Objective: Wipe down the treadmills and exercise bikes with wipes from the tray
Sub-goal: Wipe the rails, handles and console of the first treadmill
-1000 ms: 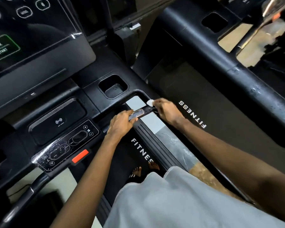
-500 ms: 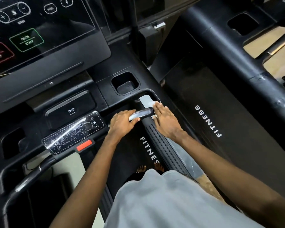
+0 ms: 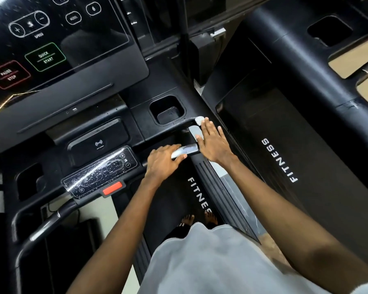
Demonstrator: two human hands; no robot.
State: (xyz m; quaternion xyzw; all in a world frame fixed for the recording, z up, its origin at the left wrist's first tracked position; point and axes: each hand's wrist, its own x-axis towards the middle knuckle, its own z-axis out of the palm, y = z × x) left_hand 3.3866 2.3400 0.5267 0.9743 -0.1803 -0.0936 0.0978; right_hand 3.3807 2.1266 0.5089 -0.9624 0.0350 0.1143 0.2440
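Stands barefoot on the black treadmill belt (image 3: 198, 194) lettered FITNESS. Presses a small crumpled white wipe (image 3: 199, 119) with the straight, slightly spread fingertips of the right hand (image 3: 212, 143) onto the curved black plastic handrail (image 3: 179, 123), just beside the square black cup recess (image 3: 167, 110). Pinches nothing there, keeping the palm flat and the wipe under the fingertips only. Curls the left hand (image 3: 164, 163) round the near end of the short glossy silver grip bar (image 3: 187, 150), fingers over the top, thumb beneath. Faces a glossy black button panel (image 3: 100, 171) speckled with droplets, with an orange-red stop tab (image 3: 112, 188) at its near edge.
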